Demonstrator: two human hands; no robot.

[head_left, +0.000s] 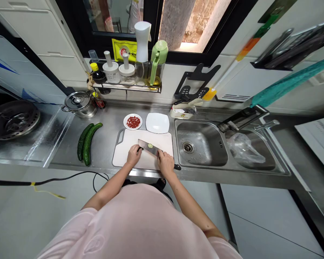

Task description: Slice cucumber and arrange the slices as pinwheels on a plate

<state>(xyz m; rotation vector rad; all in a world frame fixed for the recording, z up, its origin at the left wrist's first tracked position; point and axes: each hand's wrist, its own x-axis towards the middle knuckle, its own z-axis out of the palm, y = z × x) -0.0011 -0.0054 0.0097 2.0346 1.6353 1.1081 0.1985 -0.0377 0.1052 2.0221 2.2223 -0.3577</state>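
Cucumbers point(87, 145), two of them, lie on the table point(108, 115) well off to the left of the left hand point(134, 155), long axis running roughly away from the body. That left hand is over the cutting board point(120, 154), fingers curled in by a small dark piece point(140, 148); honestly can't tell if it's pinching it or what it is. Now the bit that matters: the knife point(153, 149) spans the gap between the hands, blade tip just beyond the left hand, long axis slanting down and rightward into the right hand point(166, 162). Pale round slice point(150, 145) sits on the blade, a bit closer to the left hand I'd say. Right hand's got the knife gripped, black handle poking out past its right side, toward the sink point(205, 147).
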